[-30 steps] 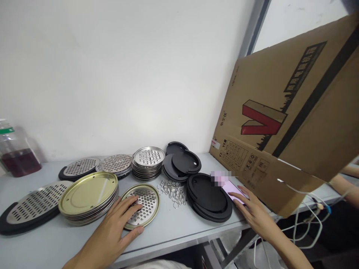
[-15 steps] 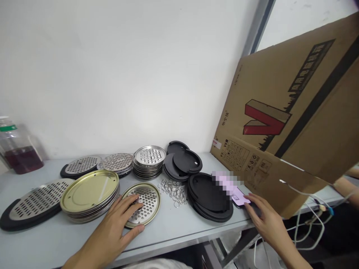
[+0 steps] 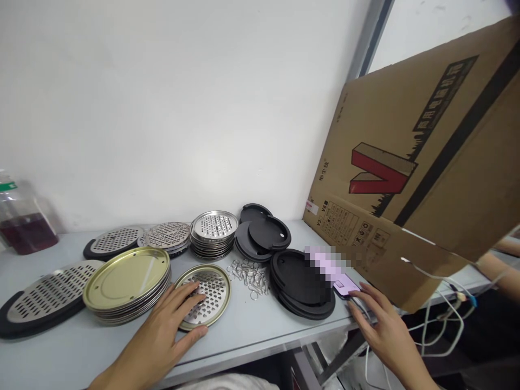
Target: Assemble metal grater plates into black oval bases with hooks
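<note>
My left hand lies with fingers spread on a round metal grater plate with a gold-coloured rim, which rests on the table near the front edge. Left of it stands a stack of round metal plates with a gold top. My right hand rests at the table edge, fingers apart, its fingertips beside the near end of a phone with a lilac screen, partly pixelated. Whether they touch the phone I cannot tell. Stacked black round holders lie between the hands, near a pile of small metal hooks.
Behind are a stack of silver grater plates, patterned metal discs and more black holders. Black-framed graters and a bottle of dark liquid stand left. A large cardboard box leans right, by white cables and another person's arm.
My right hand's fingers have drawn back slightly from the phone's end. The whole view has shifted a little. My left hand stays on the grater plate.
</note>
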`<state>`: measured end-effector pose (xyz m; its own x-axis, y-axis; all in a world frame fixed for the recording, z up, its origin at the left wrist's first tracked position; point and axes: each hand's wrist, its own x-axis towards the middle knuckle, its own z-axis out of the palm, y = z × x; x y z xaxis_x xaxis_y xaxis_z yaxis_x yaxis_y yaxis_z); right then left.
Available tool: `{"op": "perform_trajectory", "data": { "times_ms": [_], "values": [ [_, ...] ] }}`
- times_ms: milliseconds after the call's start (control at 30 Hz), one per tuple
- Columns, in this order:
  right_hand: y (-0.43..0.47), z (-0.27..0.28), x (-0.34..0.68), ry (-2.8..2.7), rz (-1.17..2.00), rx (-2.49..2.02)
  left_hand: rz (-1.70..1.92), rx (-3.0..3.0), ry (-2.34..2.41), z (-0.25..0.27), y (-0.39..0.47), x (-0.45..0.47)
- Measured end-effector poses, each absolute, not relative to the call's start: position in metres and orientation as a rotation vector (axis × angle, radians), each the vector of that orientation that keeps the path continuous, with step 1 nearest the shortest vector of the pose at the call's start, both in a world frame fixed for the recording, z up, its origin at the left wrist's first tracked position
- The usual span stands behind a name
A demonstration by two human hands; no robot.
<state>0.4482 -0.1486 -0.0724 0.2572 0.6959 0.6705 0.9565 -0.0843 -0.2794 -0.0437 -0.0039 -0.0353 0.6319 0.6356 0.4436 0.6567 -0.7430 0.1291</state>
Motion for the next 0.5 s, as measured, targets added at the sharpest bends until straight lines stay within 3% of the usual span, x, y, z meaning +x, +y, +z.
{"op": "perform_trajectory", "data": {
  "times_ms": [500],
  "values": [
    [-0.135, -0.068, 0.454, -1.476, -0.471, -1.910, -0.704, -2.796, -1.119, -0.033, -0.004, -0.042]
  ]
}}
